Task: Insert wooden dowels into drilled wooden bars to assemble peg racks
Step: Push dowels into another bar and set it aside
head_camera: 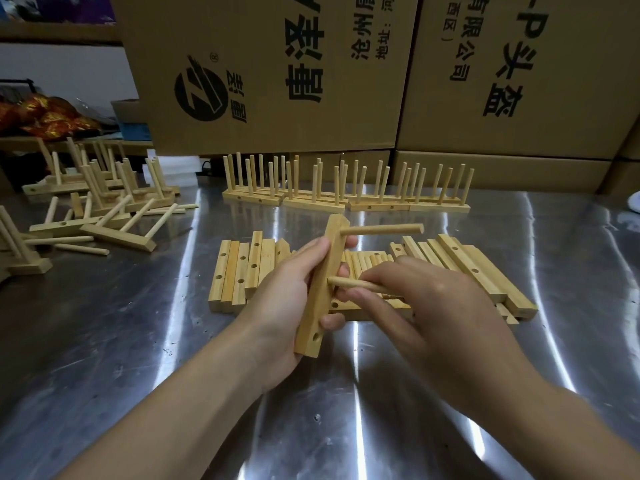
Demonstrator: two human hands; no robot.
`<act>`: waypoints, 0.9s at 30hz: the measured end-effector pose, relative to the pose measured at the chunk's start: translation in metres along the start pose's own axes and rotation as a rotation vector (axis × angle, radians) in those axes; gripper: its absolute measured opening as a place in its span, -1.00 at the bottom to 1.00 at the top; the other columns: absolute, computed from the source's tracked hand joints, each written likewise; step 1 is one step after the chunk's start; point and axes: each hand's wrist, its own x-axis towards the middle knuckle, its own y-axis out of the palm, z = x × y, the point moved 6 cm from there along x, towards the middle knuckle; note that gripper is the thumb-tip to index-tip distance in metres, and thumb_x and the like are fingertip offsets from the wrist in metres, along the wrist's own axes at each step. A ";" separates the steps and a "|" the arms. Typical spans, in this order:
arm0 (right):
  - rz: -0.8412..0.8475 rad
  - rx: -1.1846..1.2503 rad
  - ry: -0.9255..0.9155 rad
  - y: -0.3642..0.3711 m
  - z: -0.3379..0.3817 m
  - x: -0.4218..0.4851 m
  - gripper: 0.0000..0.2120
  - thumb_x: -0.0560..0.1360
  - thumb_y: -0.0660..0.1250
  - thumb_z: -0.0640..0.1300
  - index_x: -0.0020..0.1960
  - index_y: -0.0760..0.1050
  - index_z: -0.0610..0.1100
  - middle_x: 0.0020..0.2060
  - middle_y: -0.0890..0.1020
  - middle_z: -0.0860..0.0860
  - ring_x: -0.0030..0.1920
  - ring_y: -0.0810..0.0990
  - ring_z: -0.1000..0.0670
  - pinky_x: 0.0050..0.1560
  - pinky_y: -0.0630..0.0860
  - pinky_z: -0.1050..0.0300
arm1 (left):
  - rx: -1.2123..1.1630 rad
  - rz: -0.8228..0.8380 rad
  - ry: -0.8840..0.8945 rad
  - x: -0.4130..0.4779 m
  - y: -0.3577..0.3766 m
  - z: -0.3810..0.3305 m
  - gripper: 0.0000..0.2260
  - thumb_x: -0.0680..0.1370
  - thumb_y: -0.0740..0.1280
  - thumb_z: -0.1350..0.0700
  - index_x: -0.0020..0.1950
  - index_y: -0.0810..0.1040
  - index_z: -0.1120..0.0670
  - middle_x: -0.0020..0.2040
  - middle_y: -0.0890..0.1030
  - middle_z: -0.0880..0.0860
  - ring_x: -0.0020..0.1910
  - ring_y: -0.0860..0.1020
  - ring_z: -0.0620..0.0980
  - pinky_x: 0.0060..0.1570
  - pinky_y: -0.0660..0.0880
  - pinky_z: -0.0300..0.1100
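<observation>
My left hand (287, 292) grips a drilled wooden bar (320, 292), held on end above the steel table. One dowel (384, 230) sticks out of the bar's upper hole, pointing right. My right hand (408, 299) pinches a second dowel (349, 284) whose tip meets the bar at its middle hole. An open hole shows near the bar's lower end. Loose drilled bars (242, 271) lie in piles behind my hands, with loose dowels (367, 261) between the piles.
Finished peg racks (346, 192) stand in a row at the back. More racks (104, 202) lie jumbled at the left. Large cardboard boxes (277, 71) wall off the rear. The steel table (173, 375) stretches toward me.
</observation>
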 end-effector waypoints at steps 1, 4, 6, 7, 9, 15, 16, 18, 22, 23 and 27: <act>-0.001 -0.026 -0.010 -0.001 0.001 0.000 -0.62 0.66 0.13 0.28 0.04 0.64 0.13 -0.23 0.58 0.20 -0.27 0.56 0.11 -0.34 0.52 0.02 | 0.046 -0.013 0.012 -0.001 0.000 0.000 -0.61 0.75 0.15 -0.16 0.26 0.71 -0.02 -0.09 0.55 0.02 -0.21 0.54 -0.09 -0.30 0.45 -0.21; 0.018 -0.079 -0.050 -0.002 0.002 -0.001 -0.61 0.69 0.10 0.22 0.08 0.66 0.10 -0.26 0.55 0.18 -0.31 0.53 0.08 -0.37 0.51 -0.01 | 0.157 -0.040 0.068 -0.004 0.001 -0.001 -0.60 0.76 0.11 -0.17 0.23 0.71 -0.06 0.04 0.67 0.06 -0.03 0.65 -0.03 -0.01 0.60 -0.05; 0.065 -0.118 -0.049 0.000 0.002 -0.002 -0.60 0.70 0.06 0.21 0.03 0.64 0.10 -0.26 0.56 0.19 -0.32 0.51 0.09 -0.38 0.48 0.03 | 0.174 -0.040 0.096 -0.005 0.003 -0.002 -0.61 0.77 0.10 -0.15 0.25 0.69 -0.04 0.11 0.71 0.06 0.08 0.69 0.01 0.16 0.65 0.03; 0.082 -0.133 -0.046 0.001 0.003 -0.003 -0.59 0.70 0.04 0.20 -0.01 0.62 0.09 -0.26 0.56 0.19 -0.33 0.52 0.08 -0.38 0.46 0.04 | 0.175 -0.037 0.102 -0.006 0.004 -0.003 -0.61 0.77 0.10 -0.14 0.26 0.68 -0.02 0.13 0.72 0.07 0.12 0.70 0.02 0.19 0.66 0.02; 0.086 -0.121 -0.030 0.001 0.004 -0.003 -0.59 0.69 0.04 0.20 -0.04 0.61 0.08 -0.23 0.61 0.19 -0.30 0.55 0.08 -0.36 0.48 0.03 | 0.176 -0.020 0.113 -0.007 0.006 -0.005 -0.62 0.77 0.10 -0.12 0.28 0.67 0.00 0.15 0.73 0.07 0.17 0.71 0.02 0.14 0.68 -0.05; 0.058 0.478 0.201 0.006 -0.003 -0.004 -0.72 0.61 0.37 0.17 -0.07 0.78 0.07 -0.28 0.73 0.22 -0.22 0.69 0.20 -0.17 0.59 0.11 | 0.257 0.047 0.208 -0.012 0.016 -0.015 -0.62 0.78 0.06 -0.12 0.32 0.57 0.04 0.19 0.72 0.07 0.25 0.68 0.05 0.20 0.65 0.07; 0.104 0.668 0.370 0.014 -0.007 -0.008 -0.70 0.61 0.40 0.15 -0.14 0.77 0.00 -0.42 0.64 0.16 -0.39 0.59 0.15 -0.35 0.51 0.12 | 0.323 0.039 0.251 -0.013 0.017 -0.018 -0.63 0.78 0.04 -0.11 0.30 0.57 0.02 0.19 0.72 0.04 0.28 0.66 0.00 0.22 0.61 0.11; 0.266 1.234 0.827 0.037 -0.008 -0.021 -0.65 0.58 0.44 0.11 -0.27 0.69 -0.10 -0.53 0.33 0.12 -0.56 0.24 0.10 -0.59 0.20 0.20 | 0.462 0.045 0.319 -0.017 0.020 -0.022 -0.65 0.79 0.03 -0.12 0.27 0.56 -0.03 0.18 0.71 -0.05 0.31 0.62 -0.12 0.24 0.55 0.09; 0.302 0.909 0.655 0.028 -0.014 -0.015 -0.63 0.61 0.38 0.18 -0.18 0.74 -0.04 -0.54 0.34 0.17 -0.51 0.31 0.12 -0.50 0.24 0.35 | 0.472 0.066 0.317 -0.017 0.022 -0.020 -0.68 0.77 0.03 -0.10 0.27 0.52 -0.01 0.14 0.71 -0.02 0.20 0.67 -0.08 0.02 0.64 -0.15; 0.249 0.577 0.447 0.021 -0.010 -0.010 -0.65 0.64 0.32 0.20 -0.10 0.76 0.03 -0.53 0.45 0.20 -0.47 0.44 0.13 -0.42 0.32 0.34 | 0.456 0.070 0.305 -0.017 0.023 -0.018 -0.68 0.77 0.03 -0.09 0.27 0.51 0.00 0.14 0.71 0.00 0.18 0.69 -0.05 0.05 0.65 -0.17; 0.025 0.109 0.070 0.010 0.007 -0.011 -0.66 0.71 0.19 0.15 -0.05 0.69 0.08 -0.45 0.50 0.28 -0.36 0.55 0.21 -0.32 0.39 0.32 | 0.436 0.064 0.293 -0.015 0.021 -0.016 -0.68 0.77 0.03 -0.10 0.26 0.52 0.01 0.13 0.72 0.02 0.16 0.70 -0.04 0.08 0.66 -0.19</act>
